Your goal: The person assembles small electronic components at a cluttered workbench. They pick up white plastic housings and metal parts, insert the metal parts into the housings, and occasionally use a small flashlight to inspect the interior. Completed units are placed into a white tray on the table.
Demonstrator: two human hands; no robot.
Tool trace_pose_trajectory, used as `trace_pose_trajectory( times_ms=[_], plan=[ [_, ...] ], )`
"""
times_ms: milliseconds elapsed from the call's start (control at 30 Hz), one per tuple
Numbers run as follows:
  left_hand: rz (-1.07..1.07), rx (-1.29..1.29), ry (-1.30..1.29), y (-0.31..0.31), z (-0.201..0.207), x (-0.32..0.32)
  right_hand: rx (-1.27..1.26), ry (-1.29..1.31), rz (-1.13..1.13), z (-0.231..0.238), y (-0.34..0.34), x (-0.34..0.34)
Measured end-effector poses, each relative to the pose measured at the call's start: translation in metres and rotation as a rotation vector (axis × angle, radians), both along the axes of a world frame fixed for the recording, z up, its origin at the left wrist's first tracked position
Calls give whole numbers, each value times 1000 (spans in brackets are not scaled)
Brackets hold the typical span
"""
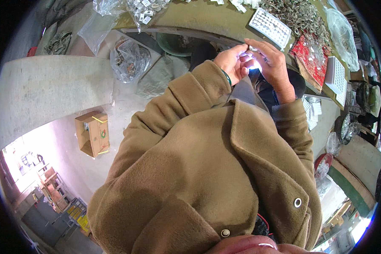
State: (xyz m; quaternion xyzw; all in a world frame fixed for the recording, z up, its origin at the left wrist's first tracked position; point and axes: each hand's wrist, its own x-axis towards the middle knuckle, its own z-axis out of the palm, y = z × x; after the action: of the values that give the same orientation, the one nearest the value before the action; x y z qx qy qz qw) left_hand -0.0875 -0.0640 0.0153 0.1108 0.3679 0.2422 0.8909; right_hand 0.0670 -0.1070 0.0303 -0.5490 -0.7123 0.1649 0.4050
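Observation:
My left hand and my right hand meet just in front of the table's near edge. Between their pinched fingertips is a small pale and dark piece, too tiny and too covered for its kind to show. A bright light glows just below the fingers. Closest to my right hand on the table is a white tray with rows of round holes. A red patterned cloth or pad with small bits on it lies to its right.
A heap of small metal parts covers the table's far right, beside a clear plastic bag. Another white tray sits at the right edge. Small white pieces lie far left. On the floor stand a cardboard box and a bagged bundle.

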Motion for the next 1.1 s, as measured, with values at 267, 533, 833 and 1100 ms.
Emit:
trace_pose_trajectory(
  times_ms=[267, 533, 833, 1100],
  plan=[
    [-250, 130, -82, 14, -7, -1, -49, 51, -39, -10, -9, 6],
    [-313, 781, 166, 28, -5, 19, -77, 114, -466, -1, -41, 87],
    [-377, 404, 21, 31, -17, 46, -210, -84, -817, -8, -48, 177],
    [-467, 397, 36, 29, -15, 64, -176, -274, -748, -29, -34, 177]
  ],
)
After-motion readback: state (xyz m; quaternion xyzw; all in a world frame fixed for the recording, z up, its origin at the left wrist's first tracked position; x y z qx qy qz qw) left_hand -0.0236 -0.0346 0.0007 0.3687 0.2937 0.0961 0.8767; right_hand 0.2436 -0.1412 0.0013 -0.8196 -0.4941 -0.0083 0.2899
